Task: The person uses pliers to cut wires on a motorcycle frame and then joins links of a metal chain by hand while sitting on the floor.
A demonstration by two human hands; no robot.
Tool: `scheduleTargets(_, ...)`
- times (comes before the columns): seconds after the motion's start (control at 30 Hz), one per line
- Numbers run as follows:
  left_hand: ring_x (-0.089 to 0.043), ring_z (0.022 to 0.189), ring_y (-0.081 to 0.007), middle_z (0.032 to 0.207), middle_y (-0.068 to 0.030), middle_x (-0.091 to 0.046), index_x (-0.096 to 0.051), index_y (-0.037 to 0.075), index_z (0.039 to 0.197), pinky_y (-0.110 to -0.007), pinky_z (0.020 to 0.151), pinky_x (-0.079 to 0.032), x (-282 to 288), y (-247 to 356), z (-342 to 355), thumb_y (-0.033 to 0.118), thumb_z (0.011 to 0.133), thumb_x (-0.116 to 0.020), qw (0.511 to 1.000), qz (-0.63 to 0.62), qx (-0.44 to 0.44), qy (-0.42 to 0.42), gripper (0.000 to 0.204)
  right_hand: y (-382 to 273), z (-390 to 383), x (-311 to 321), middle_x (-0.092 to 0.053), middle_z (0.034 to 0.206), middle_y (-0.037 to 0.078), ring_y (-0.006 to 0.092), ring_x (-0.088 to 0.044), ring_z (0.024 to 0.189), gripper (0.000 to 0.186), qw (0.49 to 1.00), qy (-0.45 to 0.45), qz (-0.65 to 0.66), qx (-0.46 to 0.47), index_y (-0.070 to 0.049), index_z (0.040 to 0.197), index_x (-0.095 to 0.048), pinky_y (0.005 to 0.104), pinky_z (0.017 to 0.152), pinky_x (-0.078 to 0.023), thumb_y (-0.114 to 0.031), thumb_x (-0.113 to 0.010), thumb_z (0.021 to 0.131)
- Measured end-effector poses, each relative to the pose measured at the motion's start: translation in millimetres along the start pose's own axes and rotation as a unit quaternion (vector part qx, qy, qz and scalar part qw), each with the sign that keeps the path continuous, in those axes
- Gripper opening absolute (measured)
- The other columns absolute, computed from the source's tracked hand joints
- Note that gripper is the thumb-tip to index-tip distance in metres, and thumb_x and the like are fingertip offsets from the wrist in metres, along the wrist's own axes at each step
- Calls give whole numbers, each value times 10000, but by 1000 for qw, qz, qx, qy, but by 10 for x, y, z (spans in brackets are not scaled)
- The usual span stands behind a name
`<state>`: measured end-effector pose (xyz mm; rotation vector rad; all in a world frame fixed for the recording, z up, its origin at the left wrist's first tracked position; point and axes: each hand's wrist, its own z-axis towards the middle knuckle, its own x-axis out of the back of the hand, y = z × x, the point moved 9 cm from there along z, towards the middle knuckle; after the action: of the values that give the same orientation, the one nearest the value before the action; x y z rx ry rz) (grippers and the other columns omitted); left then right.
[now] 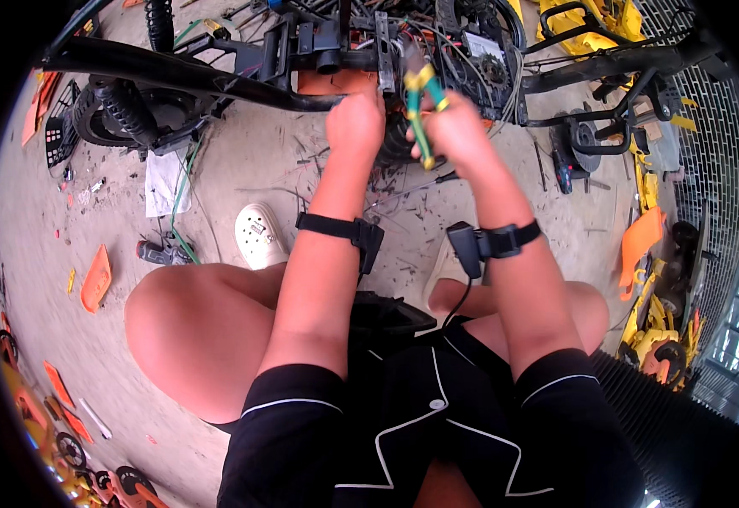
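My right hand (pixel 458 134) is wrapped around a pair of pliers (pixel 414 100) with green and yellow handles. The handles stand apart, and the blurred jaws point up toward the vehicle frame. To the left of the pliers, my left hand (pixel 356 125) is closed in a fist beside the lower part of the frame; whatever it grips is hidden. In front of both hands is a dismantled vehicle with a thick black frame tube (pixel 191 80), an orange panel (pixel 335 82) and bundles of loose cables (pixel 505 85).
A cordless drill (pixel 562 169) lies on the floor to the right, another power tool (pixel 162 253) to the left. Wire scraps litter the concrete between my shoes. A green cable (pixel 185 190) crosses the left side. Orange (pixel 96 278) and yellow body panels (pixel 653 309) lie around the edges.
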<state>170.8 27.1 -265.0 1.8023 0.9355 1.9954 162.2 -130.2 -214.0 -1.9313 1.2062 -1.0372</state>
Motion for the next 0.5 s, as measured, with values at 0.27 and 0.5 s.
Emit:
scheduleTargets(0.27,-667,914,-421,930,-221,-702,-695,110,1081,-527,804,-518,145,-30,-80,322,966,-547,996,-75,22,40,282,-870,-951,884,-686,912,192,264,-688,647,452,995,-42,64,58,69,1250,-458,364,597,-584,6,-520,807)
scheduleTargets(0.5,-695,787,-293,866,-147,-718,-666,63,1192,-379,701,-513,291,26,-116,284,988,-585,967,-238,-16,86,311,-369,-1295,1467,-674,1009,192,258,-688,755,527,970,-22,242,19,56,1290,-446,359,653,-567,13,-470,765)
